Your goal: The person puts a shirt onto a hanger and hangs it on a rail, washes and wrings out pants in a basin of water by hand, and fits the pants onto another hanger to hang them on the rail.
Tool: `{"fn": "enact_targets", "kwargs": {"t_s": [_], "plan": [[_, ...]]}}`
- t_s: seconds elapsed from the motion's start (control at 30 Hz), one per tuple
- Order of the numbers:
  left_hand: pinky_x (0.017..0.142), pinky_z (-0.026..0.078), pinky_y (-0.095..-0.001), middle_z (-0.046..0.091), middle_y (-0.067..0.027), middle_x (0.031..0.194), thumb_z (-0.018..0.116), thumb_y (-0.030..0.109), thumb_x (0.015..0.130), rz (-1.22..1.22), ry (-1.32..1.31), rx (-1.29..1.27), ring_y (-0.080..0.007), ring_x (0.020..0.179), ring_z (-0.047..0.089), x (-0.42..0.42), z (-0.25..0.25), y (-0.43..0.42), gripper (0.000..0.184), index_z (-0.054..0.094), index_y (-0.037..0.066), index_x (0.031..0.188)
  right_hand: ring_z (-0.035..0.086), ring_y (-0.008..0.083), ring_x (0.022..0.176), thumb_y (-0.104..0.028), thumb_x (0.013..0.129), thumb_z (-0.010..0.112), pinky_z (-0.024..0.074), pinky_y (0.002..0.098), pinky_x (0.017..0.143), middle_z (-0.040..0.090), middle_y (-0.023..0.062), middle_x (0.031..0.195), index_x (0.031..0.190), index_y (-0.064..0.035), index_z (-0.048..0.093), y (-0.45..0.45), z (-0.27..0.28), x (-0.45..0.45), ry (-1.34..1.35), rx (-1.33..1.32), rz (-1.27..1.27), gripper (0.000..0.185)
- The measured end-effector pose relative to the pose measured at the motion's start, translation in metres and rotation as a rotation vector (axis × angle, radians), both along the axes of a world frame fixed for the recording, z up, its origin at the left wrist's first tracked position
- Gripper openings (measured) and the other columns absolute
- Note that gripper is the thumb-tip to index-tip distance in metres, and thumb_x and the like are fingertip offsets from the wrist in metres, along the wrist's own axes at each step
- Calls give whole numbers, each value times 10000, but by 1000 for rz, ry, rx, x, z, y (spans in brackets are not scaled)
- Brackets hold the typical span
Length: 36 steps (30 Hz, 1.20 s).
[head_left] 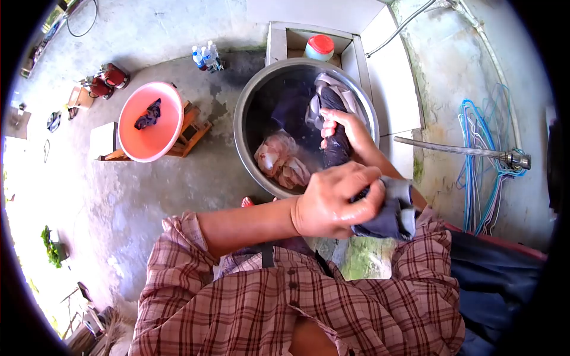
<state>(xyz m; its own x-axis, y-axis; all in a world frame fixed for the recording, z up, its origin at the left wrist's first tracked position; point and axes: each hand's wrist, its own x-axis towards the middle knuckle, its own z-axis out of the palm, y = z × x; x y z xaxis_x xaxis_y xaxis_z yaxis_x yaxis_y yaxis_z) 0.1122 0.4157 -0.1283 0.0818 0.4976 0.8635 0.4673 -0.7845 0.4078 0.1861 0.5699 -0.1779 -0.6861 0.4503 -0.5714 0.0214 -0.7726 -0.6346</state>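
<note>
A dark wet garment (336, 149) is twisted into a rope between my two hands, over the right side of a large metal basin (240, 118). My left hand (338, 200) is closed around its near end, and a loose grey-blue flap (389, 213) hangs out past the fist. Farther forward, my right hand (349, 127) grips the dark twisted length, its fingers wrapped round it. Pale pinkish cloth (279, 157) lies in the basin's dark water. Light grey cloth (338, 89) rests against the basin's far right side.
Left of the basin, a pink plastic basin (169, 113) with a dark cloth (148, 114) inside stands on a wooden stool (193, 127). A red-lidded container (320, 46) sits behind the metal basin. Hangers (475, 160) and a hose (451, 148) hang at right. Bottles (206, 56) stand by the wall.
</note>
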Motion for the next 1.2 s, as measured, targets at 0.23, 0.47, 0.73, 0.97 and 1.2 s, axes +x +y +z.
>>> {"fn": "enact_targets", "kwargs": {"t_s": [0.23,0.47,0.73,0.97,1.2], "plan": [[542,516,-291,567,-146,962,636,149,605,94,228,74,-246,730,604,26,-23,-9,365,534,63,945,561,150,514,-153,790,712,499,327,468,557,49,611,788,-38,577,-8,3,-10,-151,348,166,177],[482,456,-292,524,-112,833,604,180,613,-17,385,-45,-204,637,533,33,-46,-4,338,503,55,911,554,149,457,-101,787,658,476,311,446,571,60,596,813,2,563,-23,-20,-19,-177,602,247,142],[450,420,-299,523,-85,712,596,192,677,-40,546,-106,-215,622,538,41,-94,-8,266,534,61,900,579,134,482,-91,794,651,460,295,470,615,86,656,912,42,555,-43,-43,-29,-247,916,281,203],[574,500,-411,581,-141,785,606,179,673,-224,574,-408,-322,702,598,45,-153,-5,328,542,47,966,585,148,494,-89,780,689,468,299,473,618,89,685,1055,64,537,-48,-102,-28,-369,1174,195,350],[810,535,-388,623,-135,1010,799,162,607,-73,-119,-696,-327,910,646,-11,-136,-38,668,502,59,1197,617,145,609,-69,729,747,500,319,513,611,73,749,1026,25,497,-27,-152,18,-316,451,55,399]]}}
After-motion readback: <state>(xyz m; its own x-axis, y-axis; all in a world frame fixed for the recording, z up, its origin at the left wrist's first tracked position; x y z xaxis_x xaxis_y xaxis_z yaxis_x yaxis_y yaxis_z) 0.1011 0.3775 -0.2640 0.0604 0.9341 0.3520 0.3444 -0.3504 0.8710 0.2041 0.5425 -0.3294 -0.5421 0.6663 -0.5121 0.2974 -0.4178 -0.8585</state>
